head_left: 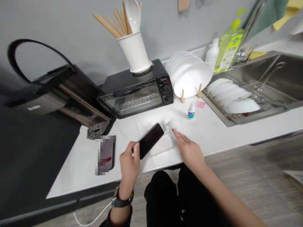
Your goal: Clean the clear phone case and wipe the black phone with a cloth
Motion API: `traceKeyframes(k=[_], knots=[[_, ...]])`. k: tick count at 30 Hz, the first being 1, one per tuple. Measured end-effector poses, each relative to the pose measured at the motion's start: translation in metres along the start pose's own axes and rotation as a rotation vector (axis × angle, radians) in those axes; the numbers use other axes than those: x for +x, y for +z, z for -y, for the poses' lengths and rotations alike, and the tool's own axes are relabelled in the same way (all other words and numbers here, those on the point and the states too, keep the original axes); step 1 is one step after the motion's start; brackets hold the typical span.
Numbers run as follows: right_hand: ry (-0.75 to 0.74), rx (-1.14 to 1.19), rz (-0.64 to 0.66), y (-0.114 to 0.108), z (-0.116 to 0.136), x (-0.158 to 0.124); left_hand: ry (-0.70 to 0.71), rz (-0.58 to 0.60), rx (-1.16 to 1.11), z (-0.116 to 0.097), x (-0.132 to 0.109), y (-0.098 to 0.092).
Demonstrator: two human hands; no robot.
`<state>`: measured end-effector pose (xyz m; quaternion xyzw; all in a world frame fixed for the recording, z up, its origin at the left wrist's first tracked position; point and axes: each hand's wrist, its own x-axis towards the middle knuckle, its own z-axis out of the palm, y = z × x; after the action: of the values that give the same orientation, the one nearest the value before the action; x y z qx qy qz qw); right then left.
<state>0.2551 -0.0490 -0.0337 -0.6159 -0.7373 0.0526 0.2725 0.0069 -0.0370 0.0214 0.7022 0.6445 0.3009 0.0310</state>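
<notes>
My left hand (130, 159) grips a smartphone (151, 140) by its lower end, its dark screen facing up, tilted above the counter. My right hand (189, 149) is to the right of the phone, its fingers pressed together on a thin white piece (169, 125) that looks like tissue; it is blurred and partly hidden by the fingers. Between the hands, a clear, flat item (162, 152), perhaps a phone case, lies on the white countertop (151, 162). Farther back stand a small white bottle with a blue label (191, 111) and a pink square (200, 104) lying flat.
Another phone (106, 155) lies at the left, beside a black drink machine (78, 104). A toaster oven (139, 94) carries a white cup of chopsticks (136, 52). White plates (191, 78) stand racked near the sink (222, 118), with bowls (241, 105) inside.
</notes>
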Motion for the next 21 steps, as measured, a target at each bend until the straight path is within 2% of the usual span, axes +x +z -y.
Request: traceKeyframes(k=[3,6,8,10,12,14,18,19,21], knots=[[0.027,0.061,0.012,-0.005,-0.001,0.000,-0.126,0.076,-0.124,-0.009,-0.008,0.007],[0.127,0.218,-0.023,-0.012,-0.005,-0.001,-0.188,0.229,-0.039,-0.016,-0.015,0.012],[0.189,0.328,-0.081,-0.014,-0.010,-0.001,-0.177,0.318,0.045,-0.021,-0.019,0.009],[0.176,0.364,-0.132,-0.013,-0.012,0.000,-0.085,0.381,0.100,-0.025,-0.023,0.005],[0.062,0.300,-0.113,-0.010,-0.006,0.002,0.028,0.399,0.142,-0.027,-0.027,0.002],[-0.092,0.187,-0.038,-0.007,0.008,0.002,0.089,0.374,0.176,-0.027,-0.030,0.003],[-0.449,0.129,0.189,-0.006,0.036,-0.001,0.075,0.377,0.226,-0.023,-0.031,0.013],[-0.495,0.128,0.224,-0.007,0.039,-0.001,0.062,0.374,0.230,-0.022,-0.032,0.015],[-0.423,0.063,0.190,-0.008,0.038,0.000,0.060,0.344,0.199,-0.021,-0.032,0.018]])
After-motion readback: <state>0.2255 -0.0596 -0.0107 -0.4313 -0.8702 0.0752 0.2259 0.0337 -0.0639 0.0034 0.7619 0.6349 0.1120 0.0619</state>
